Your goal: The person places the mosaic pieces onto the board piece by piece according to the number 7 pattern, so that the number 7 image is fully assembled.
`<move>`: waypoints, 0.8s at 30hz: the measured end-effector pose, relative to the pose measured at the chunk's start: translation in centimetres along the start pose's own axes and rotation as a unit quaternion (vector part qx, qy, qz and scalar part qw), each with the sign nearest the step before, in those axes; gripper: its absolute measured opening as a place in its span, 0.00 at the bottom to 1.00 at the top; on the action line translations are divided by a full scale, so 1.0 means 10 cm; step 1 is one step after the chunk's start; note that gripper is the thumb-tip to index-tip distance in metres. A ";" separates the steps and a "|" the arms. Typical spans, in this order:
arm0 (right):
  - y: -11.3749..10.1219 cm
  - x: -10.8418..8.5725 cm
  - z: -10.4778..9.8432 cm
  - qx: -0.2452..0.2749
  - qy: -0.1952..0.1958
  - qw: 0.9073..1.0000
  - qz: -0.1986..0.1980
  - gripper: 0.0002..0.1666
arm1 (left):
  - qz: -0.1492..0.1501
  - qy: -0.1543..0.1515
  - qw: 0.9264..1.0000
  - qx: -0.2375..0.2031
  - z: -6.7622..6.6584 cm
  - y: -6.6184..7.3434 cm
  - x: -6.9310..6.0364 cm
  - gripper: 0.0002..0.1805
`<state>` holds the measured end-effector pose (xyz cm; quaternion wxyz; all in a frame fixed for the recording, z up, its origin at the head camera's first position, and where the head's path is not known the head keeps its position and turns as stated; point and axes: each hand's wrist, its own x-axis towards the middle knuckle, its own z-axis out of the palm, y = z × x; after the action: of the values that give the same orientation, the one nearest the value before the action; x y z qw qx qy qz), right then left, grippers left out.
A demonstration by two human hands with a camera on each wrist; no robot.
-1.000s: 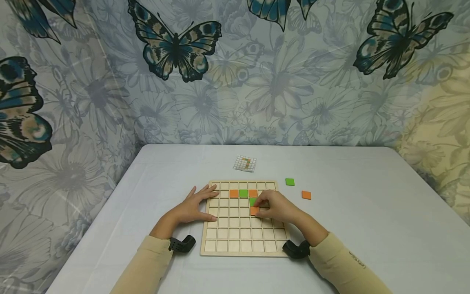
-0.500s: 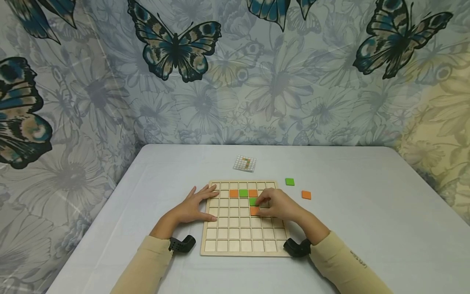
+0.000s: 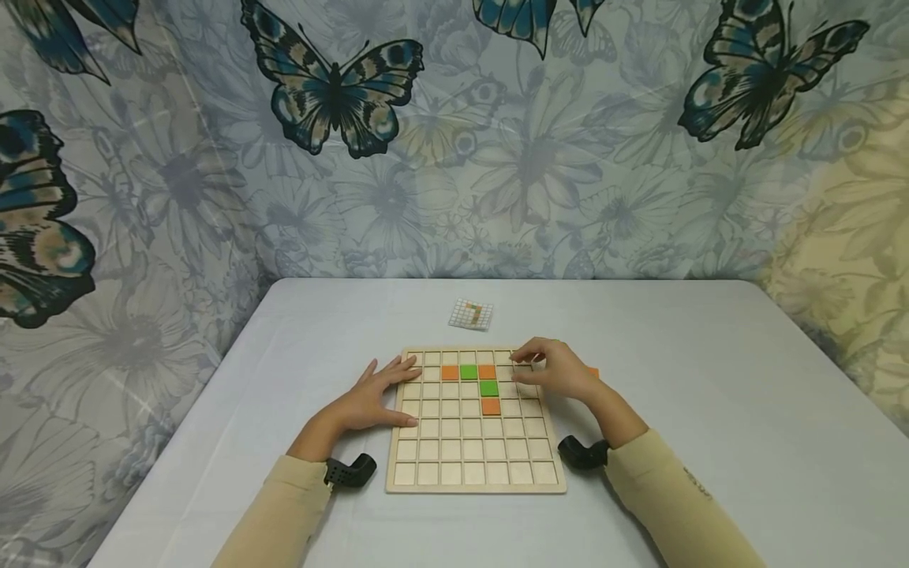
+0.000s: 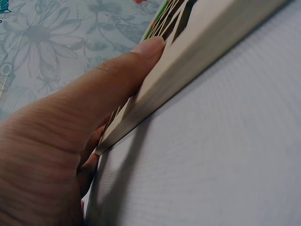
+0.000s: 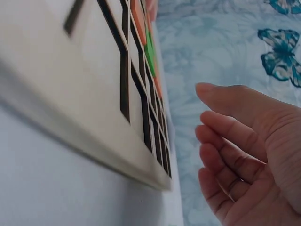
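A wooden grid board (image 3: 476, 485) lies on the table, with orange and green square tiles in its cells. Three of them form a row: an orange tile (image 3: 450, 372), a green tile (image 3: 469, 372) and another orange tile (image 3: 486, 371). Below the last sit a green tile (image 3: 488, 388) and an orange tile (image 3: 491, 406). My left hand (image 3: 365, 402) rests on the board's left edge, fingers spread; its thumb (image 4: 149, 47) touches the frame. My right hand (image 3: 557, 369) hovers by the upper right corner, fingers loosely bent, nothing between them in the right wrist view.
Behind the board lies a small printed grid card (image 3: 471, 315). A loose orange tile (image 3: 594, 372) peeks out beside my right hand, on the white table (image 3: 710, 379). A butterfly-patterned backdrop (image 3: 533, 197) stands behind the table.
My right hand has left the lower orange tile and moved up and right to the board's corner. It now hides the loose green tile and part of the loose orange one. The left hand stays put.
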<state>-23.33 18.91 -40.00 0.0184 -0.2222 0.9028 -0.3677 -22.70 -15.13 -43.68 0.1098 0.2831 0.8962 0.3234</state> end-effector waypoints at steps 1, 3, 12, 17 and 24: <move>0.03 0.01 -0.02 0.001 0.003 1.000 0.000 0.17 | -0.001 0.000 1.000 0.000 0.00 0.00 0.00 0.46; 0.08 0.02 -0.06 -0.001 0.011 1.000 0.008 0.18 | -0.003 -0.001 1.000 -0.001 0.00 0.00 0.00 0.46; 0.27 0.06 -0.24 0.000 0.058 0.995 0.079 0.20 | -0.002 -0.001 1.000 0.001 -0.01 0.01 0.00 0.47; 0.38 0.04 -0.30 0.016 0.062 0.992 0.113 0.23 | -0.002 0.000 1.000 0.003 -0.01 0.01 0.00 0.47; 0.50 0.04 -0.35 0.020 0.069 0.988 0.134 0.25 | -0.007 0.000 1.000 -0.003 -0.01 0.02 0.00 0.46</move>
<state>-26.29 24.15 -40.78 0.0099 -0.0725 0.9162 -0.3939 -22.61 -15.09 -43.51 0.1128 0.2767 0.8971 0.3255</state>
